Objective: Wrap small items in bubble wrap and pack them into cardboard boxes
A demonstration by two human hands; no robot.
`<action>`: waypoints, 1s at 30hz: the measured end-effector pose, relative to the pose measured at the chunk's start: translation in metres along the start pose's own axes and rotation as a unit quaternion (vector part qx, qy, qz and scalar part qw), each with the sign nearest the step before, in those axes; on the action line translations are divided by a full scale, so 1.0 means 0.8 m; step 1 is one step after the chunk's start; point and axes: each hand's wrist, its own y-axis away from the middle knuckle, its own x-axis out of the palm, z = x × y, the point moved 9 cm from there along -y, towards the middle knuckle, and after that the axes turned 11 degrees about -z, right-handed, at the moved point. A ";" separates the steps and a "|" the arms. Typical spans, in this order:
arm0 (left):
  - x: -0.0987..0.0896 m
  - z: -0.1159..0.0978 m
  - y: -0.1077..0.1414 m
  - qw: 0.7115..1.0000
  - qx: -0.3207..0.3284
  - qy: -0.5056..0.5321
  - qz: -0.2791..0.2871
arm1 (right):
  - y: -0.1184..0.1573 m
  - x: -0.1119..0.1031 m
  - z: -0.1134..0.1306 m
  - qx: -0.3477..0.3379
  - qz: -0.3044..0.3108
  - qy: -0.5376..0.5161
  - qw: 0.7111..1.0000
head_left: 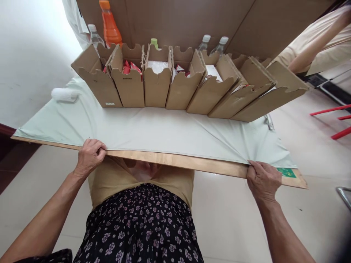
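Note:
A pale green cloth (170,131) covers a wooden board (175,160), whose bare front edge shows below the cloth's hem. With fingers closed, my left hand (90,155) grips the cloth's hem at the board's edge, left of the middle. Farther right, my right hand (263,179) is closed on the same hem at the edge, beside a green label (286,172) on the wood. Creases run in the cloth from both hands toward the back. My fingertips are partly hidden.
Several open cardboard boxes (156,89) stand in a row across the back. Behind them are an orange bottle (111,27) and clear bottles (219,45). A white roll (64,95) lies at left. Another person's arm (319,45) and red stool legs (341,133) are at right.

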 end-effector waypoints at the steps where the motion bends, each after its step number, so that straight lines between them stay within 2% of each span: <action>1: 0.000 0.000 -0.001 1.000 0.003 0.000 0.004 | 0.000 -0.001 0.000 -0.002 -0.001 0.000 1.000; 16: 0.000 -0.001 -0.007 0.999 0.041 0.002 0.030 | 0.001 -0.016 0.013 -0.062 -0.011 0.017 0.998; 20: 0.004 0.003 -0.007 0.997 0.045 -0.009 0.069 | 0.002 -0.021 0.017 -0.085 -0.017 0.017 0.996; 24: 0.012 0.010 -0.017 0.988 0.046 -0.021 0.144 | 0.006 -0.039 0.023 -0.119 -0.042 -0.013 0.992; 26: 0.019 -0.003 -0.037 0.985 0.055 -0.025 0.161 | 0.003 -0.045 0.021 -0.114 -0.036 -0.024 0.992; 27: 0.024 -0.018 -0.052 0.985 0.065 -0.021 0.156 | -0.003 -0.047 0.018 -0.103 -0.035 -0.024 0.994; 28: 0.031 -0.039 -0.069 0.986 0.080 -0.012 0.145 | -0.011 -0.048 0.016 -0.088 -0.034 -0.021 0.995; 30: 0.057 -0.104 -0.105 0.983 0.132 0.029 0.127 | -0.034 -0.041 0.013 -0.055 -0.037 -0.011 0.998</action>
